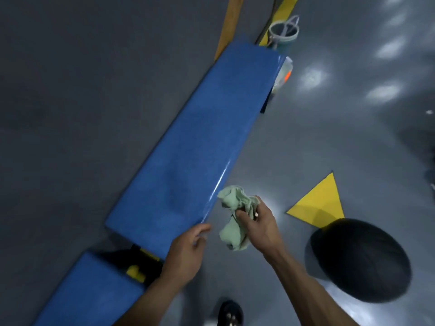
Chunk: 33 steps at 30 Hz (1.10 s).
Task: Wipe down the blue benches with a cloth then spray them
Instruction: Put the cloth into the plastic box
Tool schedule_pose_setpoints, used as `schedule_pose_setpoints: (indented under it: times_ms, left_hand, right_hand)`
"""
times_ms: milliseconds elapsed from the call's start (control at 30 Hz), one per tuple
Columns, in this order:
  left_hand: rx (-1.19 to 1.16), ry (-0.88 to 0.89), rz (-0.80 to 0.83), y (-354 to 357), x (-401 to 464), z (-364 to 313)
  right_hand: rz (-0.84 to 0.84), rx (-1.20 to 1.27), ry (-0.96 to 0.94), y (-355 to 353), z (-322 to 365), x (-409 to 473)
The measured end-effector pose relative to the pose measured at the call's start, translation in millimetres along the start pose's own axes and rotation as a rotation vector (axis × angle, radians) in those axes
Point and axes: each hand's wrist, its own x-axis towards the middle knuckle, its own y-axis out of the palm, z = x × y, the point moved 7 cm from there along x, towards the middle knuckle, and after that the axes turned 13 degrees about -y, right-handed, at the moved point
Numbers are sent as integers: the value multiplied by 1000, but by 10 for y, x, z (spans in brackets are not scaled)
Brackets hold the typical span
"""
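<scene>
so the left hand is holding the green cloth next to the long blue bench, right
Not quite: it is the right hand that grips the crumpled green cloth, held beside the near edge of the long blue bench. The left hand holds nothing; its fingers lie loosely curled near the bench's corner. The head view shows this.

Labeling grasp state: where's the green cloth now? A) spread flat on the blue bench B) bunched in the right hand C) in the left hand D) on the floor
B: the right hand grips the bunched green cloth beside the blue bench edge.
</scene>
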Motion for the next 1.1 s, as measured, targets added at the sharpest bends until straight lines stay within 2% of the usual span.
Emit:
schedule_pose_setpoints:
  times_ms: [100,400,633,833,967,1100]
  left_hand:
    - [-98,28,62,-44,223,-831]
    - [-348,159,303,-62,1117,-3282]
    - [-399,136,516,-151,1967,-4735]
    - [-339,177,504,-49,2635,-6000]
    - [-360,135,532,285,3185,-6751]
    - [-441,77,481,609,3741,-7345]
  right_hand:
    - [-90,122,1,-464,364,282]
    - [-199,197,-78,-1717,1512,1755]
    - [-211,205,-86,-2371,2256,2965]
    - [-265,262,-85,-3269,2607,3896]
    - [-349,336,-65,-3977,2541,4592]
    - [-319,403,-36,-4522,2420,5371]
